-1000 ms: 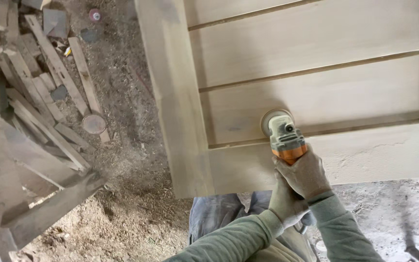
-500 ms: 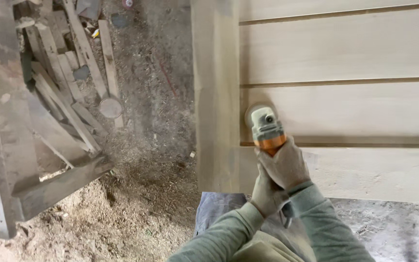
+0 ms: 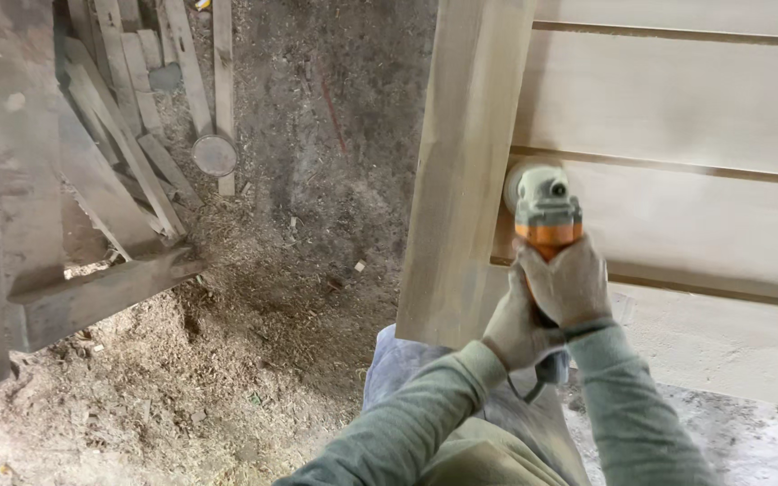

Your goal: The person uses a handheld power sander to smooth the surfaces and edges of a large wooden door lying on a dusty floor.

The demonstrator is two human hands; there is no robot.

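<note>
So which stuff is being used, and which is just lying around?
In use: sander, held by both hands, left and right; wooden door.
Lying about: scrap planks, round disc, sawdust.

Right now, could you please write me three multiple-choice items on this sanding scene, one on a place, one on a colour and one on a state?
1. Where does the sander's disc sit on the wooden door?
A. On a panel, next to the left upright board
B. Out at the door's right edge
C. On the ground

2. What colour is the band around the sander?
A. Blue
B. Orange
C. Green

3. How is the sander held?
A. Lying loose on the door
B. By one hand only
C. By both hands, one behind the other

Answers:
1 A, the disc lies on the panel beside the upright board.
2 B, an orange band shows just ahead of the fingers.
3 C, the right hand grips the body and the left hand wraps on just behind it.
</note>
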